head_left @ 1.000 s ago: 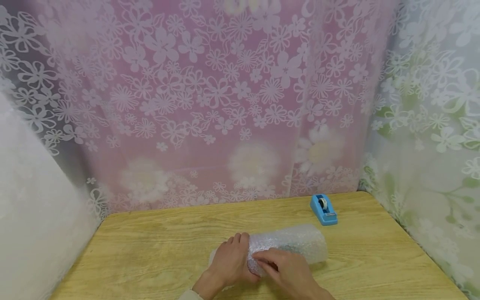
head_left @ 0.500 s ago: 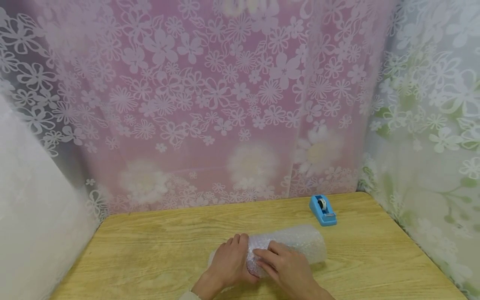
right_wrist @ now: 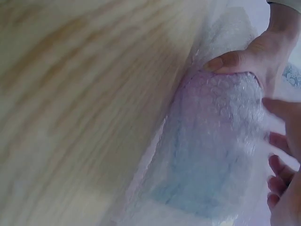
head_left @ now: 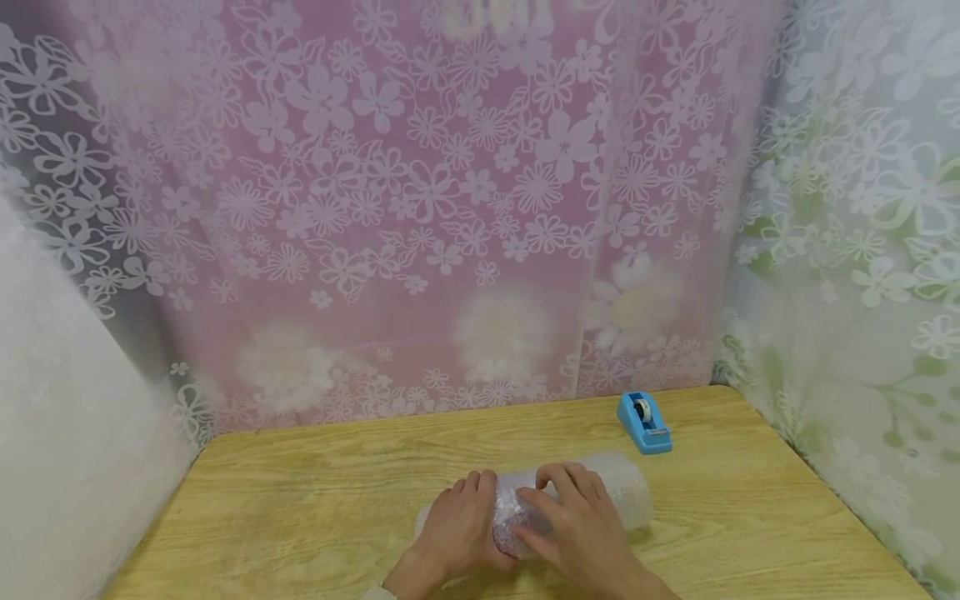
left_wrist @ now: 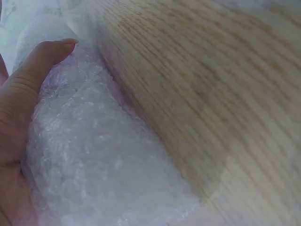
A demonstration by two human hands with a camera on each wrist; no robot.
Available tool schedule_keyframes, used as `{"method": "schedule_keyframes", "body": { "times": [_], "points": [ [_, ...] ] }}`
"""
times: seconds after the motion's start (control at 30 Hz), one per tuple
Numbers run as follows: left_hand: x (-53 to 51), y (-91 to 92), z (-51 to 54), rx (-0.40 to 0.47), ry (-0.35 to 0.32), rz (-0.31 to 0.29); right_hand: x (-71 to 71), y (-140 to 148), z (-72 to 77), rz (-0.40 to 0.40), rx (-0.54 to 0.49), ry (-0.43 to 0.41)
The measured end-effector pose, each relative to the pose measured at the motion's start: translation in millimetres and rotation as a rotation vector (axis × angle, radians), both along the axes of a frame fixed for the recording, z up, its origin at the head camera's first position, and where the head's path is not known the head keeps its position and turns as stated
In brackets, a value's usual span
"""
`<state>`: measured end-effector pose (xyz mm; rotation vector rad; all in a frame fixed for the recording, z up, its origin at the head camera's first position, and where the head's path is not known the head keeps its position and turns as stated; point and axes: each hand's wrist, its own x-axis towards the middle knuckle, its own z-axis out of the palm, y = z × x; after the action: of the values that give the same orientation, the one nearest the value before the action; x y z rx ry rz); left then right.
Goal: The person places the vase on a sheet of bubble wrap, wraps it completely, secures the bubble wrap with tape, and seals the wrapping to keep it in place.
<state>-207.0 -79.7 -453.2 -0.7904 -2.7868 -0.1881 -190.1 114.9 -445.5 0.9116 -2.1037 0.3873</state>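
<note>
A long bundle of bubble wrap (head_left: 630,492) lies across the near part of the wooden table. Something pinkish and bluish shows through its layers in the right wrist view, too blurred to name. My left hand (head_left: 459,523) grips the bundle left of its middle, the thumb on the near side and the fingers over the top. Over the bundle's middle is my right hand (head_left: 583,523), thumb and fingers spread apart and loosely bent, with nothing pinched between them. Whether its fingertips touch the wrap I cannot tell.
Behind the bundle, a blue tape dispenser (head_left: 645,423) with a roll of tape stands on the wooden table (head_left: 300,483). Flowered curtains (head_left: 450,250) hang behind the table and on its right. A white sheet (head_left: 67,400) hangs at the left.
My right hand's thumb and fingers, close together on the wrap a second ago, have spread apart, and the hand has lifted slightly. My left hand keeps its grip in place.
</note>
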Motion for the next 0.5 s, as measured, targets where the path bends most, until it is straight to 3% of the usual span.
{"method": "schedule_keyframes", "body": {
  "times": [0.2,0.4,0.5],
  "points": [
    [0.3,-0.5,-0.1,-0.002,-0.017,-0.002,-8.3,1.8,4.7,0.098,-0.025,-0.057],
    [0.1,0.0,1.0,-0.003,-0.001,-0.001,-20.3,4.6,13.9,0.21,0.073,-0.139],
    [-0.3,1.0,1.3,-0.02,0.03,-0.014,-24.9,6.2,13.3,0.246,0.107,-0.224]
  ]
}}
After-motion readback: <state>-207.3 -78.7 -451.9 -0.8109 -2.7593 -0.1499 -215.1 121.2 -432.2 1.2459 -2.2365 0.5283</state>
